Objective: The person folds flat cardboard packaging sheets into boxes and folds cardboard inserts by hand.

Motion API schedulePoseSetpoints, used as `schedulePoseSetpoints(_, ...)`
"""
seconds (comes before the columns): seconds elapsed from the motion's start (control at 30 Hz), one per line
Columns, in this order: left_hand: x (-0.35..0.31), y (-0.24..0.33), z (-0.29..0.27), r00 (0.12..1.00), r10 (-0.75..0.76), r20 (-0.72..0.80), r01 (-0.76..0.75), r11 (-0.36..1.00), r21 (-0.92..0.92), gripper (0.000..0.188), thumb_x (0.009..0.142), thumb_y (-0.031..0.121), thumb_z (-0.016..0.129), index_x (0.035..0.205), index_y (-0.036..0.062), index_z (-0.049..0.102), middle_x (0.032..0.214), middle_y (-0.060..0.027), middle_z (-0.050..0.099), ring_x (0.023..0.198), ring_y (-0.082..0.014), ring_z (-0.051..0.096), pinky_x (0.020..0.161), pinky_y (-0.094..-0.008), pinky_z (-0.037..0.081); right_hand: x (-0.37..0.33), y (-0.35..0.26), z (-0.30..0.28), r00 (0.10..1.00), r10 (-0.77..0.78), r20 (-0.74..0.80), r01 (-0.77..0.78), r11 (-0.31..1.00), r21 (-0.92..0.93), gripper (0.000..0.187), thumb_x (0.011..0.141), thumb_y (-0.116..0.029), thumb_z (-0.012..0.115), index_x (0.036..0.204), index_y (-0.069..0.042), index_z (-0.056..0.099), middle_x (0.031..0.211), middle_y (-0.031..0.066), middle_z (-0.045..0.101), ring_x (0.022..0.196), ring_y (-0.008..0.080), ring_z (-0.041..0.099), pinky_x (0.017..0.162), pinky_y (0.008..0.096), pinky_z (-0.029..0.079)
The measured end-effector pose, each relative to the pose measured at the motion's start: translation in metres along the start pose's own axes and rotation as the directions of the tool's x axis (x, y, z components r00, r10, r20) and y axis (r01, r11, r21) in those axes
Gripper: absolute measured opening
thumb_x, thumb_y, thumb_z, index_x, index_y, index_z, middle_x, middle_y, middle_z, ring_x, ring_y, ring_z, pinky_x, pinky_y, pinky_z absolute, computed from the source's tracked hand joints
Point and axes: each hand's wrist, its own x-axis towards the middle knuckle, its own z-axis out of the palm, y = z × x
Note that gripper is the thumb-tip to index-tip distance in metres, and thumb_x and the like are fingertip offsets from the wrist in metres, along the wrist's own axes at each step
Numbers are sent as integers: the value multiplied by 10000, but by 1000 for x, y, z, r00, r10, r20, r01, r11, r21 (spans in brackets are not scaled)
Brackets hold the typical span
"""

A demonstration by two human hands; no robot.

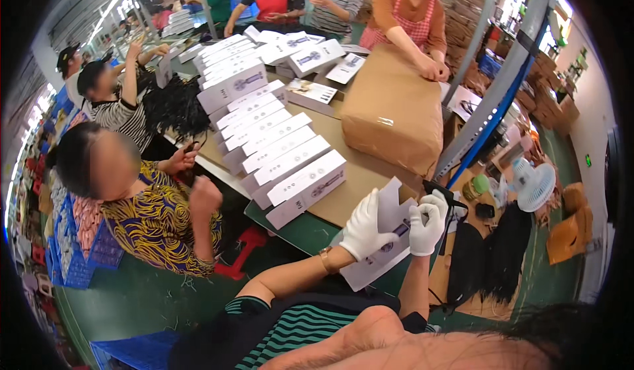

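Observation:
My left hand (362,228), in a white glove, grips a white cardboard box (389,254) with a printed picture on its side. The box stands tilted in front of me, a flap raised at its far end. At its right side is my right hand (428,221), also gloved in white, its fingers curled together. Whatever they pinch is too small to make out. A black strap or cord (456,203) shows just behind that hand. Ahead and to the left, a row of similar white boxes (300,178) leans on the table, with flaps up.
A large brown wrapped carton (389,106) sits ahead, with a co-worker's hands on it. Black cables (508,251) hang at the right near a white fan (533,184). A grey metal post (489,112) rises on the right. Another person (155,205) works close at left.

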Motion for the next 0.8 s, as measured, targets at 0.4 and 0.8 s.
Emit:
schedulePoseSetpoints(0.4,7,33,-95,890,273,-366,-356,917,-182,631,667,69,819,1237,10,555,1127,-187,622,1057,-357,610,903,-370,493,24,-89,47,982,76,174,-186,558,809,958,903,-653,506,1475,71,246,1499,221,356,1391,315,358,1150,404,268)
schedulePoseSetpoints(0.8,2,26,-90,613,667,-423,-678,719,153,574,541,204,844,1080,116,670,1185,-152,555,1099,-348,566,977,-522,457,8,-83,37,936,316,152,-288,443,849,252,899,52,465,1144,26,519,1035,173,642,992,256,621,1057,418,416)
